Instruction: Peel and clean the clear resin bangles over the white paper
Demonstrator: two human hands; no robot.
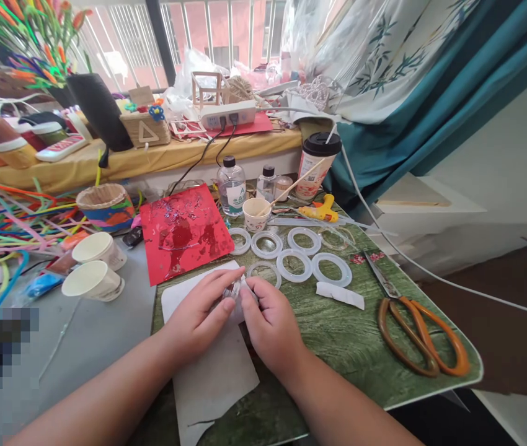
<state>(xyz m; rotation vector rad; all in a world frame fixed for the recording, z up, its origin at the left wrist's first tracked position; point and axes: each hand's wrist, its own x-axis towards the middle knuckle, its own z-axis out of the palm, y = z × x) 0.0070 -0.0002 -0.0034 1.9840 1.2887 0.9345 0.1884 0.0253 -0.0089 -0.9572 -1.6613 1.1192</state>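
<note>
Over a sheet of white paper (212, 371), my two hands meet. My left hand (198, 313) is closed, fingers and thumb round a small clear, shiny piece (232, 289) whose kind I cannot make out. Pressed against that piece, my right hand (270, 319) pinches something small and whitish (243, 280), mostly hidden by the fingers. Just beyond the hands lie several translucent silicone ring molds (294, 265). A strip of white paper (340, 295) rests right of them.
Orange-handled scissors (419, 334) lie at right. Behind the molds stand a paper cup with a stick (256, 217), clear bottles (230, 189), a lidded drink cup (314, 167) and a yellow glue gun (322, 209). A stained red sheet (184, 232) and paper cups (93, 282) are left.
</note>
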